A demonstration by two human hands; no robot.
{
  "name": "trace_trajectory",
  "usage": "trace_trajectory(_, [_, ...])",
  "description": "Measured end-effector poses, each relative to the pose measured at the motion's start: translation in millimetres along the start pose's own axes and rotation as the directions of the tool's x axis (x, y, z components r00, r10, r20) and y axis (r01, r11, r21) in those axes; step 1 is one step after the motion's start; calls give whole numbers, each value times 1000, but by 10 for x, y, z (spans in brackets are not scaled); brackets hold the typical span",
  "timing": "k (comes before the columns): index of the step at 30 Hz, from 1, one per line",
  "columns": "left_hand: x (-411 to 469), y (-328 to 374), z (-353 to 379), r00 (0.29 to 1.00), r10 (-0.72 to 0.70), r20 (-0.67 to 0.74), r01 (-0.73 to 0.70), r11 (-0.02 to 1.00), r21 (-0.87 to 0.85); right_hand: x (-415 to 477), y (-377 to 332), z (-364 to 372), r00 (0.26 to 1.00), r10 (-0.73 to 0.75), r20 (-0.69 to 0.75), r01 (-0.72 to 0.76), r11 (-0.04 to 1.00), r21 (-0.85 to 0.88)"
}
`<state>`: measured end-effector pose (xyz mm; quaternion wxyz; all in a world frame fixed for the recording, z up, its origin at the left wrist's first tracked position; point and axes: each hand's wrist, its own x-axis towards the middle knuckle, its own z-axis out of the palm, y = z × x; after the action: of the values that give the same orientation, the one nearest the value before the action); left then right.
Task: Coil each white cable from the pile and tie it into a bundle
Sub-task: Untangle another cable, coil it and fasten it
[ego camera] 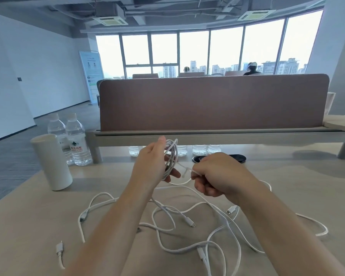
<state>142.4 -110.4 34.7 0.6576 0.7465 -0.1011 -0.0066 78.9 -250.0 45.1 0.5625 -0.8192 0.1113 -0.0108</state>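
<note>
One coil (172, 149) held above pile (190, 223) on counter (38, 226), left hand (151, 164) fingers (174, 173) clamped round it; right hand (215, 174) fingers (202, 189) pinched white tie (184, 169). Risk: grip slackened, loops would spring loose into pile.

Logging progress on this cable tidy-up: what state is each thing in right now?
Coiled white cable: looped, gripped by the left hand.
Thin white tie: stretched from the coil, pinched by the right hand.
Loose white cables: uncoiled, tangled on the table.
White cylindrical tumbler: upright.
Two clear plastic water bottles: upright, capped.
</note>
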Motion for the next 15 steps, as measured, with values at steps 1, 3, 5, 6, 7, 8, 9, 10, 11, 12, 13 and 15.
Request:
trace_trajectory(1, [-17,7,25,1000,10,9,-10,1000,5,-2,3,7,1000,0,1,0,1000,23])
trace_trajectory(3, [-49,12,69,1000,14,20,-13,1000,-23,-9,4,32,1000,-3,2,3,998,70])
trace_trajectory(5, [-55,2,115,1000,3,18,-1,998,-65,-8,-2,63,1000,-20,-5,20,992,126])
trace_trajectory(6, [-47,-11,129,1000,-13,18,14,996,-86,-4,-5,78,999,-31,-13,32,987,157])
trace_trajectory(7, [-44,-17,142,999,-35,27,37,993,-114,3,-8,91,999,-42,-24,45,982,185])
trace_trajectory(8, [-36,-24,150,998,-55,44,61,988,-140,10,-8,101,998,-52,-38,59,977,203])
trace_trajectory(9, [-35,-24,157,996,-68,61,77,984,-158,17,-6,107,997,-64,-49,73,976,203])
trace_trajectory(10, [-43,-20,162,995,-67,69,77,984,-162,19,1,108,995,-75,-59,85,978,192])
trace_trajectory(11, [-50,-19,164,996,-55,67,64,986,-152,22,12,105,994,-87,-65,98,979,179])
trace_trajectory(12, [-62,-15,161,997,-34,62,43,990,-135,21,21,101,993,-99,-69,109,980,169])
trace_trajectory(13, [-71,-17,158,998,-11,56,18,993,-115,17,29,97,991,-110,-71,120,980,158])
trace_trajectory(15, [-71,-44,161,999,37,38,-35,998,-57,15,34,94,988,-137,-72,145,981,128])
